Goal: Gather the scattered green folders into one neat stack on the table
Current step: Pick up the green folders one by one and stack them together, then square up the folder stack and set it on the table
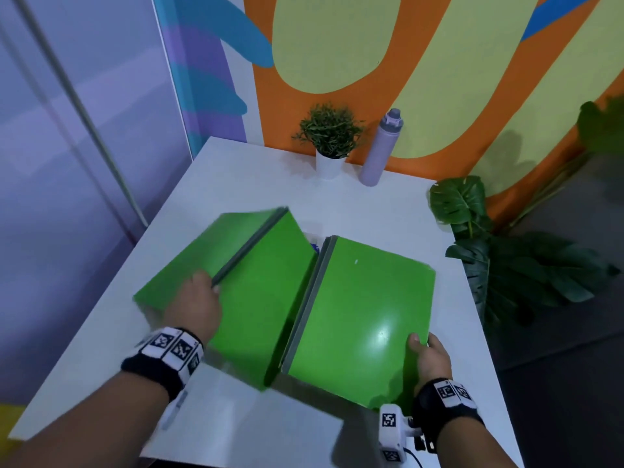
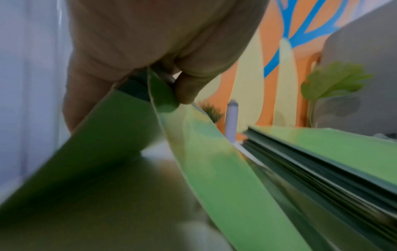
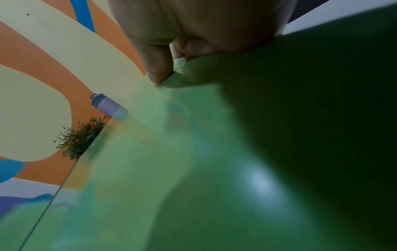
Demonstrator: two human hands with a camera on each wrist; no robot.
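A green folder (image 1: 256, 298) is raised off the white table (image 1: 236, 170) like a tent, its grey spine uppermost. My left hand (image 1: 196, 305) grips the near end of that spine; in the left wrist view my left hand (image 2: 163, 68) pinches the folder (image 2: 120, 132) at its ridge. To its right a stack of green folders (image 1: 364, 312) is tilted up on its right side, spines to the left. My right hand (image 1: 429, 356) holds its near right corner, thumb on top. In the right wrist view the thumb (image 3: 156, 64) presses on the glossy green cover (image 3: 193, 169).
A small potted plant (image 1: 329, 140) and a lilac bottle (image 1: 380, 148) stand at the table's far edge against the painted wall. Large leafy plants (image 1: 489, 251) stand on the floor to the right. Something blue and white (image 1: 312, 243) peeks out between the folders.
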